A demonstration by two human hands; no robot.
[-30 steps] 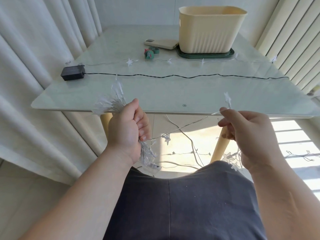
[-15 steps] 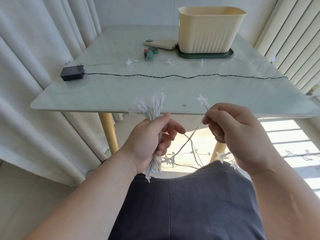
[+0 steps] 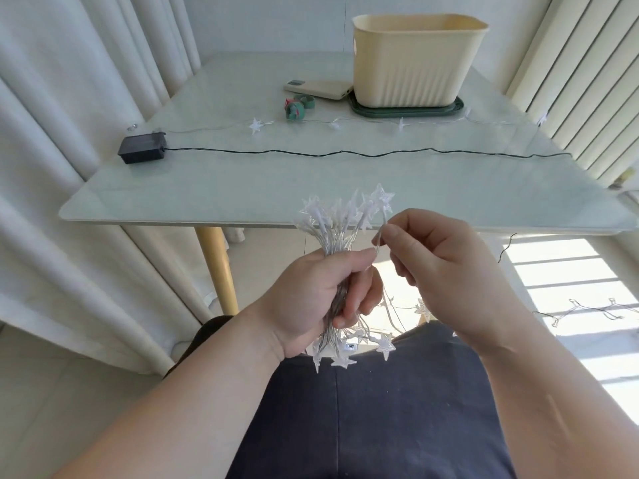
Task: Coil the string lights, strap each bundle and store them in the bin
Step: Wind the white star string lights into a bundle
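Head view: left hand grips the clear star-shaped string-light bundle, right hand pinches one strand, which may snag and tangle at lower centre.

The middle of the star light bundle was hidden inside the left hand. The bin covered most of the green tray under it. The string on the floor ran off the right edge.
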